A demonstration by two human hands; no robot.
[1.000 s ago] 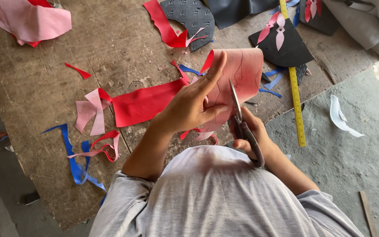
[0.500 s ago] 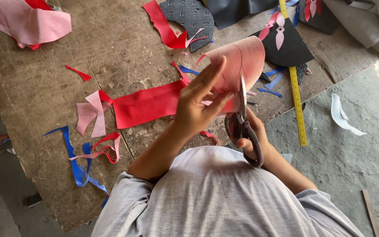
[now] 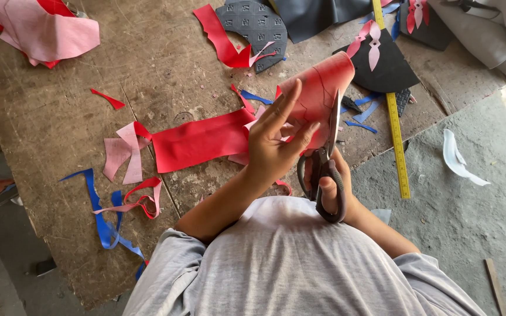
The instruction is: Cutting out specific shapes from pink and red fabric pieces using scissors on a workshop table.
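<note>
Above the worn table (image 3: 60,117), scissors (image 3: 327,169) against red sheet (image 3: 320,93).

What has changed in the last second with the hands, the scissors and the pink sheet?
The left hand has turned the curled pink sheet more upright, away from the body. The scissors in the right hand have followed, their blades now pointing up along the sheet's edge. Nothing was taken or let go. The red strip, the scraps and the yellow ruler lie on the table as before.

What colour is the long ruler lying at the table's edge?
Yellow; the long ruler shows best in the head view.
</note>
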